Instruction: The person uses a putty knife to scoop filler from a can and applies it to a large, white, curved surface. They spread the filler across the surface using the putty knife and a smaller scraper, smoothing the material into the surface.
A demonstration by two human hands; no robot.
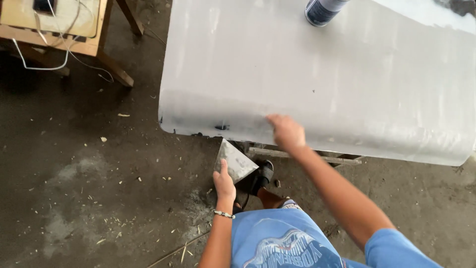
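A large grey-primed curved panel [347, 69] fills the upper right of the head view. My right hand [286, 132] presses on its near rounded edge; the fingers are blurred, and I cannot tell whether they hold anything. Below the panel's edge, my left hand [224, 182] grips a flat grey metal plate [235, 161] smeared with filler, tilted up toward the panel. A beaded bracelet sits on my left wrist.
A dark spray can [321, 10] stands on the panel's far side. A wooden stand [59, 34] with white cables is at the top left. A wooden frame [302, 155] shows beneath the panel. My sandalled foot [260, 177] rests on the dusty, chip-strewn concrete floor [89, 183].
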